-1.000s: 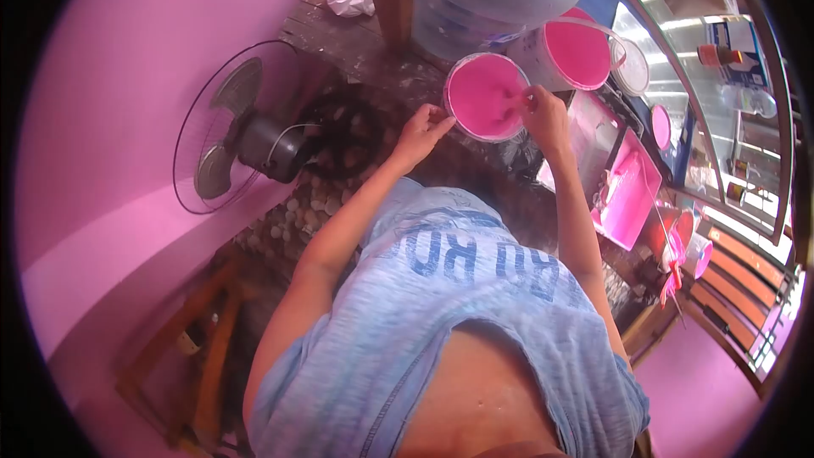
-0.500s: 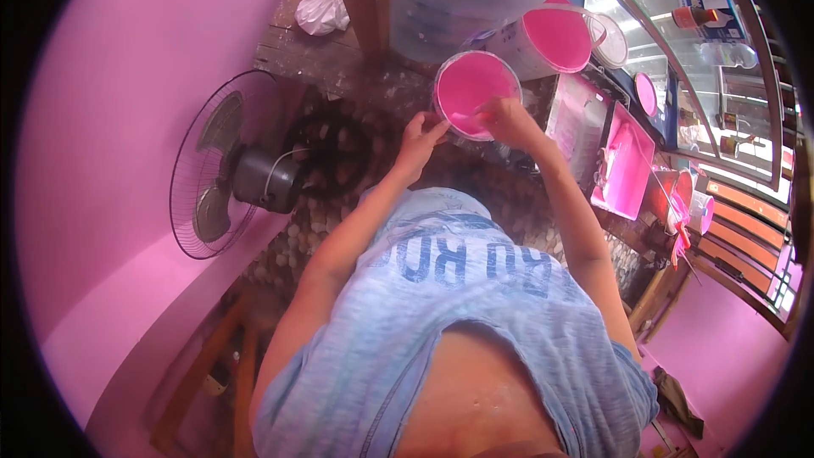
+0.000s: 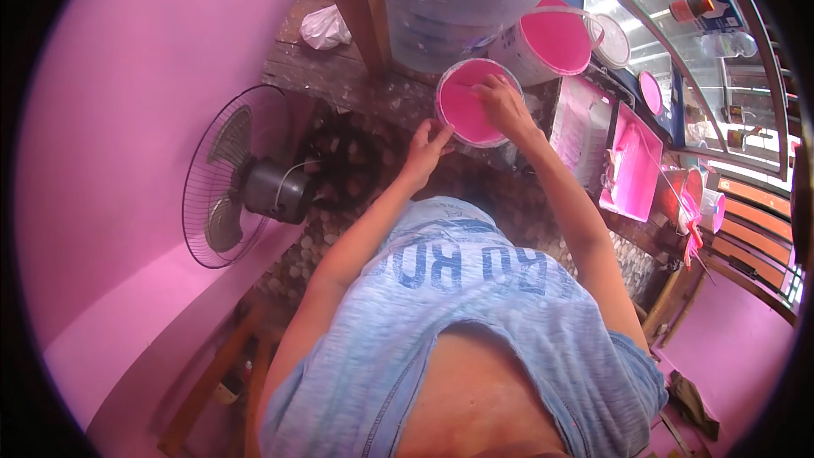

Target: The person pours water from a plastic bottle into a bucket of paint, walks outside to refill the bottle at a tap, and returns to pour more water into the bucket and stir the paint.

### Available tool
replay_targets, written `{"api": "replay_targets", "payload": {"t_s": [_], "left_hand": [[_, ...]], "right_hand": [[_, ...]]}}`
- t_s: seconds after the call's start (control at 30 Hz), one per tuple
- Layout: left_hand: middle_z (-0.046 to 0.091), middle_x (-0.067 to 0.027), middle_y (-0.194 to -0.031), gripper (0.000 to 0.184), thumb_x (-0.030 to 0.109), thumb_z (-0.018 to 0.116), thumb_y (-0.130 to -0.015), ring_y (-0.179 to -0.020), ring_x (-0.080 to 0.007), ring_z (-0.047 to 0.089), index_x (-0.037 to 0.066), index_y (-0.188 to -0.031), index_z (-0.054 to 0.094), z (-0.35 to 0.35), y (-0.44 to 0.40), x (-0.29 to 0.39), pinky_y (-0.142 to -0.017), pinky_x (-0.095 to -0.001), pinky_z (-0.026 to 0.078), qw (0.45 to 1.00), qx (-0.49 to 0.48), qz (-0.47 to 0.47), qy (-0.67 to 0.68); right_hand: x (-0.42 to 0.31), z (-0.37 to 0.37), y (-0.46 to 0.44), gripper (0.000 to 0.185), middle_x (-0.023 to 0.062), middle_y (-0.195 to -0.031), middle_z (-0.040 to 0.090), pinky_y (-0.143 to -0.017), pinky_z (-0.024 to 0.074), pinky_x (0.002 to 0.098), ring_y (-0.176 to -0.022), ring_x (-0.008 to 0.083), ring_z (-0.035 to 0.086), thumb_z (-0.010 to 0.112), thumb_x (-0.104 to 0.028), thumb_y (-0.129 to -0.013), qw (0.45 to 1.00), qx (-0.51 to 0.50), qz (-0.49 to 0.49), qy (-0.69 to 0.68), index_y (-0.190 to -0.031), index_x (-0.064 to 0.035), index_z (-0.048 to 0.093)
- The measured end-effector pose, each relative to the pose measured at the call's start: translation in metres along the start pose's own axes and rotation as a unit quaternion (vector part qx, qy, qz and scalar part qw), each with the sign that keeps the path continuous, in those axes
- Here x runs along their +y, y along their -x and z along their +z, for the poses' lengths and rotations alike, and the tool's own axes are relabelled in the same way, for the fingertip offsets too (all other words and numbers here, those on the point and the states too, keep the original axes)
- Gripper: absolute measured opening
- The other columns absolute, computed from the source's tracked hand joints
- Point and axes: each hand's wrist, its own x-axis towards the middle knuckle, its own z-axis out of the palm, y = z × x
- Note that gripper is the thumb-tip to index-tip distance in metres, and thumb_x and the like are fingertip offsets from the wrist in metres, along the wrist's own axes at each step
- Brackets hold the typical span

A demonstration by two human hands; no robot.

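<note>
A small round bucket (image 3: pixel 462 106) with pink paint inside stands near the edge of a dark wooden surface. My left hand (image 3: pixel 429 148) grips its near left rim between thumb and fingers. Over the bucket's opening is my right hand (image 3: pixel 502 108), its fingers closed and pointing down into it. A thin stick-like thing seems to run from those fingers into the paint, too small to make out. Just behind stands a larger white bucket (image 3: pixel 555 38), also pink inside, with its handle raised.
A big clear water jug (image 3: pixel 462 0) and wooden post (image 3: pixel 360 8) stand behind. To the right lie a pink-stained tray (image 3: pixel 581 123) and a pink paint tray (image 3: pixel 634 165). A black fan (image 3: pixel 275 191) is on the left, near the pink wall (image 3: pixel 144 136).
My right hand has moved from the bucket's right rim across its near side and over the opening. My left hand has stayed at the rim. The view has shifted slightly.
</note>
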Motion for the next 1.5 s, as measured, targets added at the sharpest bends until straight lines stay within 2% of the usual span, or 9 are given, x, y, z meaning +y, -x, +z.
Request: {"api": "replay_targets", "payload": {"t_s": [0.1,0.2,0.5,0.9,1.0,1.2,1.33,1.43,1.5], "left_hand": [[0.050,-0.0030,-0.105,0.027,0.028,0.062,-0.094,-0.100,-0.0123,0.053,0.007,-0.107,0.052,0.000,-0.002,-0.002,-0.085,-0.0322,0.050,1.000,0.005,0.011,-0.028],[0.050,-0.0031,-0.105,0.026,0.027,0.061,-0.094,-0.100,-0.0122,0.053,0.007,-0.107,0.051,0.002,-0.001,-0.003,-0.085,-0.0321,0.051,1.000,0.007,0.019,-0.022],[0.051,-0.0034,-0.105,0.026,0.028,0.060,-0.095,-0.099,-0.0124,0.054,0.007,-0.106,0.050,0.001,-0.004,-0.009,-0.085,-0.0328,0.051,0.998,0.023,0.029,-0.041],[0.059,-0.0067,-0.099,0.029,0.030,0.059,-0.095,-0.094,-0.0161,0.061,0.006,-0.108,0.047,0.001,-0.004,-0.013,-0.085,-0.0332,0.051,1.000,-0.001,0.023,-0.008],[0.058,-0.0072,-0.101,0.029,0.029,0.058,-0.096,-0.095,-0.0164,0.060,0.006,-0.108,0.046,0.002,-0.004,-0.014,-0.086,-0.0342,0.051,0.998,0.015,0.045,-0.032],[0.054,-0.0062,-0.105,0.028,0.028,0.058,-0.096,-0.097,-0.0147,0.058,0.006,-0.108,0.046,0.017,0.000,-0.008,-0.085,-0.0335,0.052,0.994,0.006,0.081,0.072],[0.056,-0.0043,-0.100,0.027,0.026,0.060,-0.095,-0.088,-0.0133,0.060,0.006,-0.108,0.047,0.026,-0.004,0.005,-0.079,-0.0309,0.053,0.994,0.000,0.095,0.048],[0.057,-0.0031,-0.093,0.026,0.025,0.062,-0.093,-0.081,-0.0117,0.060,0.005,-0.105,0.050,0.024,-0.003,0.021,-0.073,-0.0282,0.053,0.995,0.000,0.099,-0.010],[0.058,-0.0026,-0.089,0.025,0.025,0.063,-0.092,-0.077,-0.0108,0.060,0.005,-0.103,0.053,0.022,-0.007,0.029,-0.068,-0.0268,0.052,0.991,-0.003,0.117,-0.065]], "right_hand": [[0.010,-0.006,0.012,0.018,0.0171,-0.087,0.062,-0.090,0.0449,0.0454,-0.090,0.0365,0.060,0.054,-0.004,-0.081,0.999,-0.014,-0.049,0.019,-0.093,-0.0022,0.069],[0.003,-0.016,0.024,0.016,0.0174,-0.084,0.063,-0.089,0.0451,0.0447,-0.087,0.0371,0.061,0.057,-0.004,-0.078,0.997,-0.057,0.049,-0.027,-0.089,-0.0015,0.068],[-0.031,-0.018,0.027,0.014,0.0174,-0.078,0.064,-0.068,0.0492,0.0415,-0.077,0.0348,0.063,0.063,-0.003,-0.073,0.978,-0.066,0.060,-0.187,-0.086,-0.0003,0.069],[-0.006,0.007,0.006,0.020,0.0152,-0.086,0.060,-0.084,0.0457,0.0449,-0.084,0.0367,0.058,0.057,-0.006,-0.079,0.999,0.030,-0.022,0.011,-0.096,-0.0048,0.069],[0.005,0.001,0.009,0.018,0.0143,-0.086,0.061,-0.085,0.0460,0.0443,-0.086,0.0349,0.059,0.057,-0.007,-0.078,0.999,0.011,-0.037,0.036,-0.092,-0.0045,0.069],[0.006,-0.030,0.018,0.015,0.0141,-0.083,0.064,-0.083,0.0479,0.0417,-0.086,0.0321,0.062,0.062,-0.005,-0.074,0.996,-0.086,-0.031,-0.020,-0.087,-0.0029,0.069],[-0.002,-0.062,0.017,0.018,0.0128,-0.082,0.064,-0.070,0.0497,0.0383,-0.077,0.0288,0.064,0.069,-0.010,-0.075,0.977,-0.160,0.054,-0.128,-0.092,-0.0053,0.071],[-0.020,-0.082,0.017,0.017,0.0131,-0.081,0.064,-0.069,0.0492,0.0376,-0.075,0.0284,0.064,0.069,-0.008,-0.076,0.969,-0.171,0.071,-0.162,-0.092,-0.0048,0.071],[-0.021,-0.084,0.020,0.018,0.0134,-0.082,0.063,-0.070,0.0487,0.0382,-0.076,0.0293,0.064,0.068,-0.004,-0.076,0.967,-0.189,0.022,-0.168,-0.093,-0.0046,0.071]]}}
